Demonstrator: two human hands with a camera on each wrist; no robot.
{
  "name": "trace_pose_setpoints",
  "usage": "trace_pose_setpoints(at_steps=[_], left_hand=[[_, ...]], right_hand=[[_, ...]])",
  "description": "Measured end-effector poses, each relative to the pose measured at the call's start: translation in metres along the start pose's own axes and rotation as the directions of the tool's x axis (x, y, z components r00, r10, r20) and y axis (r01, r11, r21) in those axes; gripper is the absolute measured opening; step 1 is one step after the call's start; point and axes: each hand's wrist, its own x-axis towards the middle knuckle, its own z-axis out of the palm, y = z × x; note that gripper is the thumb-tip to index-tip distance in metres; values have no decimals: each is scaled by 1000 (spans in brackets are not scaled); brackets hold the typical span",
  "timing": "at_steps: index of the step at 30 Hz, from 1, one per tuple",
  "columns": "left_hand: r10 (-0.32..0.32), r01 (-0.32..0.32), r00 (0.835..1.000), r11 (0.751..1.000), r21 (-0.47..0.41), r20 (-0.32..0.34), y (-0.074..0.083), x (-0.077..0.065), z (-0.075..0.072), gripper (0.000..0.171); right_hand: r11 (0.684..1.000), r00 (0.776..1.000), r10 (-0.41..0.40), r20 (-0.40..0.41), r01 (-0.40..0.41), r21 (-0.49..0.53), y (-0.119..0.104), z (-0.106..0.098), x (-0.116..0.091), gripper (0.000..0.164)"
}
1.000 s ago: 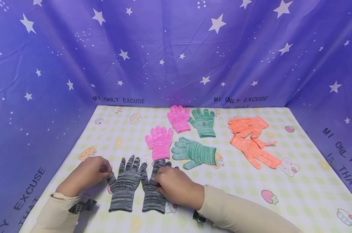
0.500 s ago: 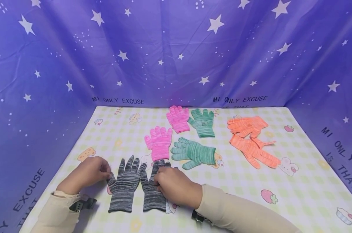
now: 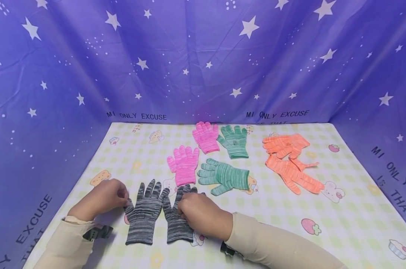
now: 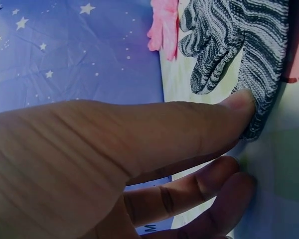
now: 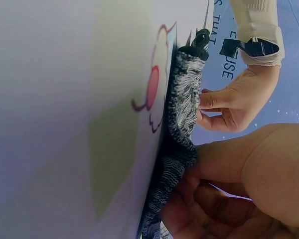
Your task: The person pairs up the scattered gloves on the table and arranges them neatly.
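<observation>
Two black-and-grey striped knit gloves lie side by side near the front of the table, fingers pointing away. My left hand [image 3: 105, 198] pinches the thumb tip of the left striped glove [image 3: 143, 220]; in the left wrist view my thumb [image 4: 239, 104] presses on that tip. Over the right striped glove [image 3: 178, 227] is my right hand [image 3: 204, 215], covering part of its fingers and palm. The right wrist view shows a fold of knit fabric [image 5: 177, 167] pinched between thumb and fingers there. The fingers of the two striped gloves meet or nearly meet in the middle.
Behind lie two pink gloves [image 3: 186, 166], two green gloves [image 3: 231, 177] and two orange gloves [image 3: 293, 173], the orange ones touching and partly folded. A pale checked cloth [image 3: 263, 228] with printed pictures covers the table. Purple starry curtains [image 3: 203, 56] enclose the back and sides.
The cuff of the right striped glove has shifted slightly to the right, away from the left one. Both hands stay almost in place, and the other gloves lie as before.
</observation>
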Motion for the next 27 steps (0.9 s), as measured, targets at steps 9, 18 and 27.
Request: trace_pose_setpoints(at_steps=[9,18,27], left_hand=[[-4,5,999,1000,-24,31,-1,0,-2,23],[43,-27,994,989,-146,102,-15,5,-5,15],[39,-5,990,971,-240,137,-26,4,-7,8]], right_hand=[[999,1000,-3,-16,4,32,-1,-2,0,37],[999,999,5,-32,-4,43,-1,-19,1,27],[997,997,3,-76,3,79,-3,-37,6,18]])
